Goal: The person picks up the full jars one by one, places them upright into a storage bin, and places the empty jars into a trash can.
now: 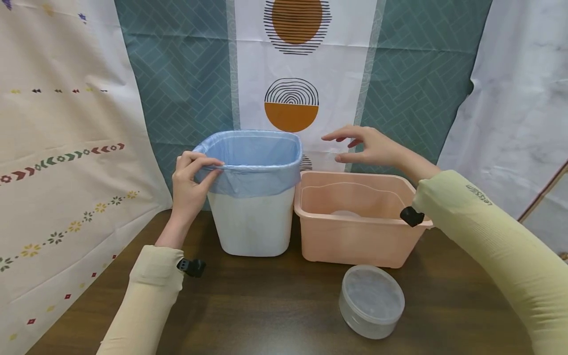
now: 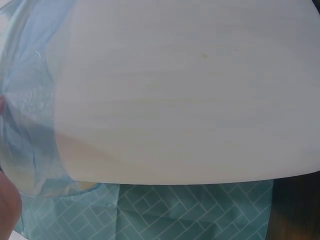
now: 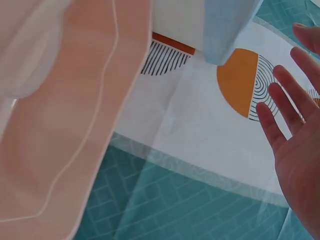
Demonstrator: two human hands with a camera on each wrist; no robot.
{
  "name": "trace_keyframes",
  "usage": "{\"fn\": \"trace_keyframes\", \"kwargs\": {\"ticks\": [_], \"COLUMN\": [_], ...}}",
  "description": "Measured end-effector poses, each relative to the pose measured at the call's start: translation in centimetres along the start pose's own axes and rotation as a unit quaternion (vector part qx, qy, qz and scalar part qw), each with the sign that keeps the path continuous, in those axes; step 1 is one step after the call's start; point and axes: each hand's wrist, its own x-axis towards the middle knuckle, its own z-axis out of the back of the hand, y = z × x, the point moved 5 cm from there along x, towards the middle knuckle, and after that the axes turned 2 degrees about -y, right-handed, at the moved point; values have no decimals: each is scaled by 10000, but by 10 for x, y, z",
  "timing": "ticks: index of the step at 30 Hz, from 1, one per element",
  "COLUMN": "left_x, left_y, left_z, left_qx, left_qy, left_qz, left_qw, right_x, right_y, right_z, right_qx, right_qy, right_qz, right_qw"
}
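A white trash bin (image 1: pixel 253 227) stands upright on the table, with a blue bin liner (image 1: pixel 257 183) folded down over its rim. At the rim's near left corner my left hand (image 1: pixel 188 183) pinches the liner between thumb and fingers. The left wrist view is mostly filled by the bin's wall (image 2: pixel 185 100), with the liner (image 2: pixel 30 100) along its left side. My right hand (image 1: pixel 372 148) hovers above the peach tub, right of the bin, holding nothing. Its fingers are spread and apart from the liner, as the right wrist view of the hand (image 3: pixel 297 155) also shows.
Right beside the bin sits a peach plastic tub (image 1: pixel 350 241) with a clear round item (image 1: pixel 345 213) partly visible inside. A lidded round clear container (image 1: pixel 372 301) stands in front of it on the dark wooden table (image 1: pixel 266 305). Patterned cloth (image 1: pixel 186 74) hangs behind.
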Motion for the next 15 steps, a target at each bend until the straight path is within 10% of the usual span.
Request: {"fn": "trace_keyframes", "kwargs": {"ticks": [15], "left_x": [0], "left_y": [0], "left_z": [0], "left_qx": [6], "left_qy": [-83], "left_qz": [12], "left_qw": [10000], "right_x": [-79], "right_y": [1], "right_z": [-33], "right_qx": [-131], "right_qy": [169], "right_qz": [211], "right_qw": [9995]}}
